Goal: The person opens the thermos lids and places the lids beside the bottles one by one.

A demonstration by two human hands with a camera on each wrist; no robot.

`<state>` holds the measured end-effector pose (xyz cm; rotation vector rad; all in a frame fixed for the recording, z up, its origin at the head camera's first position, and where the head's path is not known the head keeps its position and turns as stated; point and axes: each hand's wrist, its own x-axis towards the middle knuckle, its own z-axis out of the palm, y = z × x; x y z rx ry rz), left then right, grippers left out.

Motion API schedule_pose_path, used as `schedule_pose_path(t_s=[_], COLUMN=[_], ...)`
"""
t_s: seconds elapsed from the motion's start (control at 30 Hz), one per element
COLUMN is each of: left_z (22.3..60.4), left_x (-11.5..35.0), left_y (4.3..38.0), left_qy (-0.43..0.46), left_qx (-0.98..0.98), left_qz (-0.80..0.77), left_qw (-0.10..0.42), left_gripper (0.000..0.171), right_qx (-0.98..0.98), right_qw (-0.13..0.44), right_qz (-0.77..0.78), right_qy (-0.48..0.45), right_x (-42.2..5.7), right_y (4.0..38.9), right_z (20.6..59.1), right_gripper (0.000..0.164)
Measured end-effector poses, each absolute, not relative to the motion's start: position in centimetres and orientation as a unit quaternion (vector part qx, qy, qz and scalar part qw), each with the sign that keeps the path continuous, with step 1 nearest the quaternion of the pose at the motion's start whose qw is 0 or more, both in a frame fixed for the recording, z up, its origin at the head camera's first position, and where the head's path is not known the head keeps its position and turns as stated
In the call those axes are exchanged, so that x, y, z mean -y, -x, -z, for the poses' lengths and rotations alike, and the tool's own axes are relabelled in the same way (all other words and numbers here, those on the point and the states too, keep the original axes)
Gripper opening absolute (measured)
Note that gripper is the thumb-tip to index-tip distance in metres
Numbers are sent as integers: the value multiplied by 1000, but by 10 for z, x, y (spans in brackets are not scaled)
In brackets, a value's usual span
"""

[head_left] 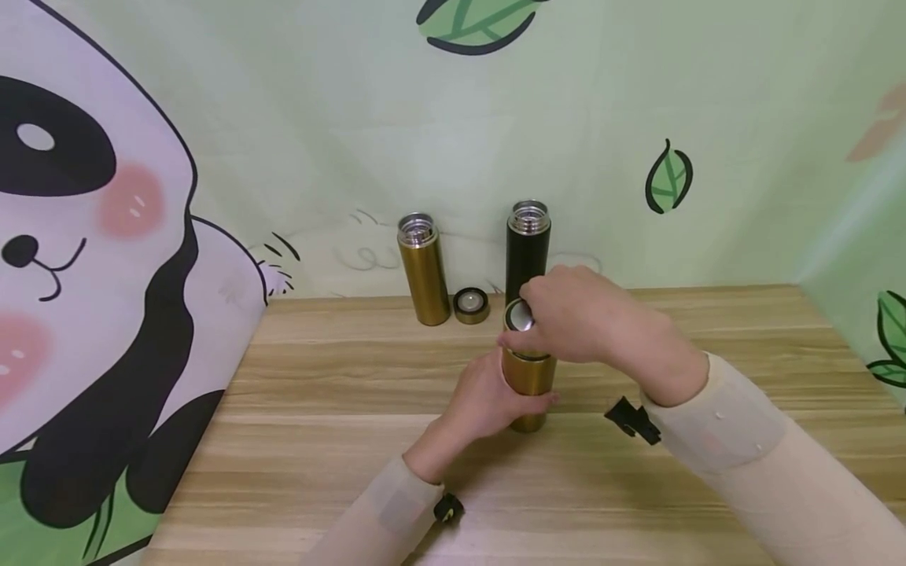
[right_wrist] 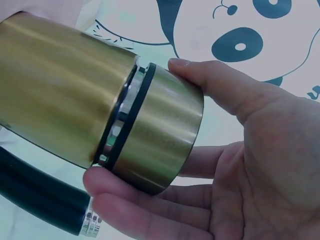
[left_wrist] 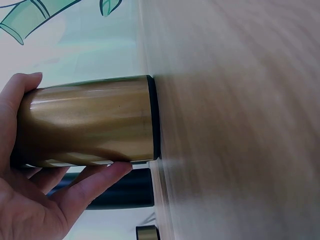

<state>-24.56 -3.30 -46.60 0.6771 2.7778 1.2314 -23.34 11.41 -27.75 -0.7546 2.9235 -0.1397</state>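
A gold thermos bottle stands upright on the table. My left hand grips its body, thumb on one side and fingers round the other; the black-rimmed base meets the tabletop in the left wrist view. Above it, my right hand holds the gold lid between thumb and fingers. A strip of silver neck shows between the lid's black lower edge and the body, so the lid sits slightly raised.
Behind the hands stands a black thermos without a lid, its steel mouth showing. Left of it are another lidless gold thermos and a loose gold lid with its inside up. A printed backdrop rises along the wooden table's back edge.
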Motion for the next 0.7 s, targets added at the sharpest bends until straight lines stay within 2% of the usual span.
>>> schedule_pose_path(t_s=[0.33,0.57,0.7], left_z=[465,465,465], left_x=[32,32,31], left_y=[246,247,246], left_qy=[-208,-204,-203], left_qx=[-898,-898,-899], left_qz=[-387,-390,-388], left_qw=[11,18,18], left_gripper=[64,66,66], right_qx=[-958,-951,-948], right_qw=[53,62,72], right_qz=[41,43,48], right_qy=[280,301,307], right_x=[-117,-118,-119], right_y=[233,234,234], right_z=[277,276,276], right_gripper=[26,35,46])
